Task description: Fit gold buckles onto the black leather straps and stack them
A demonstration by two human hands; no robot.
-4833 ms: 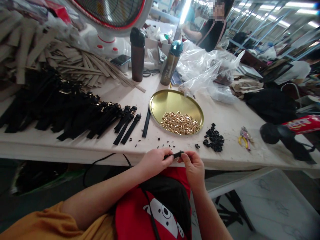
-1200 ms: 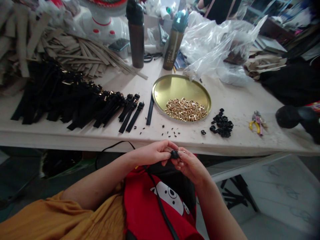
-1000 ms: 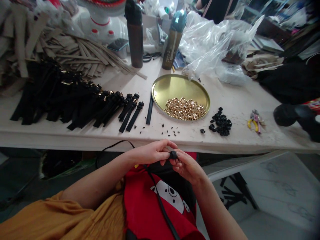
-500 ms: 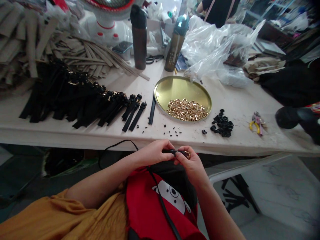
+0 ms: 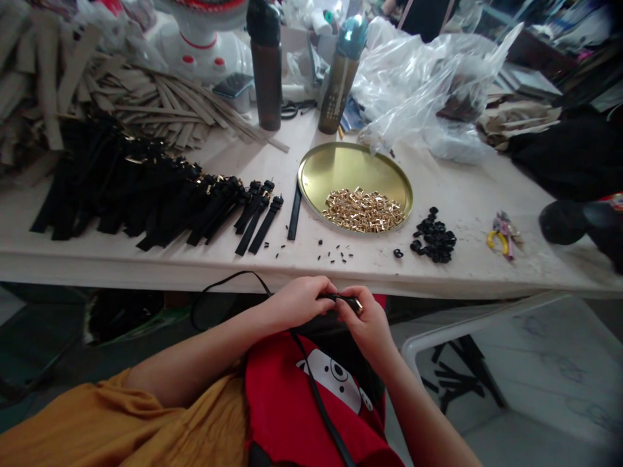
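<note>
Both hands meet in front of the table edge, above a red apron (image 5: 277,402). Between them is a short black strap (image 5: 348,301) with a gold buckle (image 5: 359,307) at its right end. My left hand (image 5: 306,299) pinches the strap's left part; my right hand (image 5: 363,318) grips it close to the buckle. Fingers hide much of the strap. Beyond the hands, a round gold tray (image 5: 341,165) holds a heap of gold buckles (image 5: 365,211). Right of it lies a pile of small black loops (image 5: 434,239), with one loop (image 5: 398,253) apart.
Finished-looking black straps with buckles (image 5: 160,201) lie in a row at left. Pliers (image 5: 501,237) rest at right. Two bottles (image 5: 266,78), clear plastic bags (image 5: 413,84) and a fan (image 5: 204,52) stand behind. A white bin (image 5: 540,363) sits below the table at right.
The buckle end has turned and now sits lower and closer to my right palm. My fingers have shifted slightly along the strap. The view has moved a little.
</note>
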